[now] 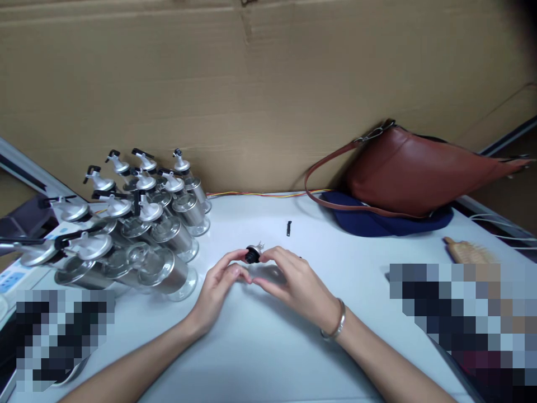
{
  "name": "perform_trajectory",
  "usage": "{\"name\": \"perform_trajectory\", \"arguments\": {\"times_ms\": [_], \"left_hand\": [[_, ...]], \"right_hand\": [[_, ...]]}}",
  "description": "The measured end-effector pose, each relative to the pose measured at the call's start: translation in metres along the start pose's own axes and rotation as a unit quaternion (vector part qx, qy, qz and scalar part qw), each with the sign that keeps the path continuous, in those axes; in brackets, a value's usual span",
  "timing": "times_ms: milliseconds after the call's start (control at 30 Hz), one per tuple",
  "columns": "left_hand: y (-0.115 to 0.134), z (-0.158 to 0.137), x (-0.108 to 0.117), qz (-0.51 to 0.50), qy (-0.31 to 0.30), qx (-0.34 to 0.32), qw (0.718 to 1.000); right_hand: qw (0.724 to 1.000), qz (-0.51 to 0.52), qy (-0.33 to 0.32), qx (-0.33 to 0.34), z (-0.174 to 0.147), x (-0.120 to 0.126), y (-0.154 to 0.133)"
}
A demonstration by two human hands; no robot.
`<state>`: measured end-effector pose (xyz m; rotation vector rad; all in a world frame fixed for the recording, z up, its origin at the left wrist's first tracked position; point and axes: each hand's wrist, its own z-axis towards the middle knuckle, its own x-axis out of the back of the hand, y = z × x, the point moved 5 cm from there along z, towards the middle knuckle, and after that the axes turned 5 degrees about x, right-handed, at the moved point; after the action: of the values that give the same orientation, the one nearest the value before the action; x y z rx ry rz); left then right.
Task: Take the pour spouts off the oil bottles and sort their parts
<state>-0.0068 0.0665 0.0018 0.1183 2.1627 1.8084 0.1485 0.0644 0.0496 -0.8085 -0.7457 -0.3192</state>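
Here, white table [251, 352], cardboard [260, 112] behind; left hand [218, 286], right hand [298, 281] both pinching black-and-silver cap [252, 255].

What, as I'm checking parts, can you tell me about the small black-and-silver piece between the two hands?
The small black-and-silver piece has a rounded black end that looks ridged, perhaps rubber or plastic, and a shiny, metal-looking part with thin prongs pointing up. It sits slightly tilted between the fingertips of the left hand and right hand, over the white table. Fingers hide part of it, and finer detail is too small to read.
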Motion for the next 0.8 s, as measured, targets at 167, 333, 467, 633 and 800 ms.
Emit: {"name": "perform_trajectory", "arguments": {"times_ms": [167, 333, 467, 633, 800], "left_hand": [[0.013, -0.005, -0.007, 0.072, -0.028, -0.047, 0.996], [0.012, -0.004, -0.008, 0.108, -0.046, -0.036, 0.992], [0.009, -0.004, -0.006, 0.104, -0.051, -0.036, 0.993], [0.008, -0.004, -0.009, 0.108, -0.049, -0.034, 0.992], [0.002, 0.000, -0.005, 0.073, 0.021, -0.019, 0.997]], "right_hand": [[0.999, -0.010, 0.017, -0.029, -0.002, 0.001, 0.010], [0.999, -0.030, 0.031, -0.031, -0.001, 0.003, 0.010], [0.997, -0.056, 0.025, -0.042, -0.001, 0.003, 0.010], [0.997, -0.062, 0.014, -0.036, 0.000, 0.003, 0.008], [0.998, -0.053, 0.005, -0.033, 0.001, 0.003, 0.005]]}}
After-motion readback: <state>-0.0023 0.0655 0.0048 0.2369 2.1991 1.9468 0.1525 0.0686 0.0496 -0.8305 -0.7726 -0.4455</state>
